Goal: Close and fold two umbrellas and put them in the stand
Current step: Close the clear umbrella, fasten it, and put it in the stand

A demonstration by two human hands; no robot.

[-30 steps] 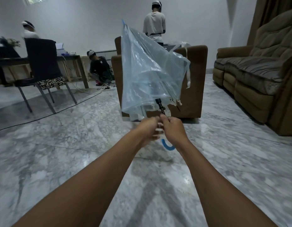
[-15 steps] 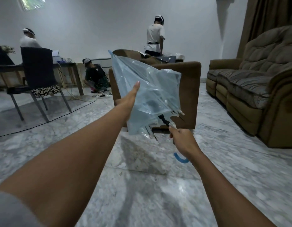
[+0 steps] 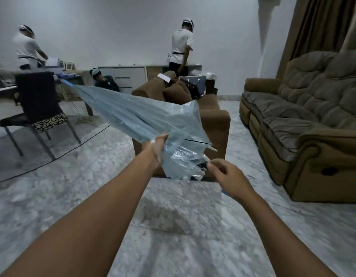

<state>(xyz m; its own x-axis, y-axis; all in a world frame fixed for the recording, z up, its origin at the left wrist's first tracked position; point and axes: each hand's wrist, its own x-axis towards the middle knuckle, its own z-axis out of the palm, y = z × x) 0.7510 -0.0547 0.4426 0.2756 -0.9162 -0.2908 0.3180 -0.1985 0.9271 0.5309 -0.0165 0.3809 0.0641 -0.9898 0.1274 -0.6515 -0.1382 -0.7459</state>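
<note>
1. Tilting the umbrella [image 3: 117,104] from upright to leftward, mid-air above the floor [image 3: 173,246].
2. Wrapping left hand [image 3: 156,148] fingers round its canopy [image 3: 179,124], no longer flat against it.
3. Pinching the shaft [image 3: 202,166] with right hand [image 3: 227,176] fingers.
4. Moving into folding.

Dim, flat indoor light; soft motion blur throughout, wide-angle bending at the edges, faint floor sheen.

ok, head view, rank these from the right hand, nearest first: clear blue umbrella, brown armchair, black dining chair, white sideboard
1. clear pale-blue plastic umbrella: held in the right hand itself.
2. brown fabric armchair: just behind the hand, centre.
3. black dining chair: far left, across the floor.
4. white sideboard: against the back wall.
</note>
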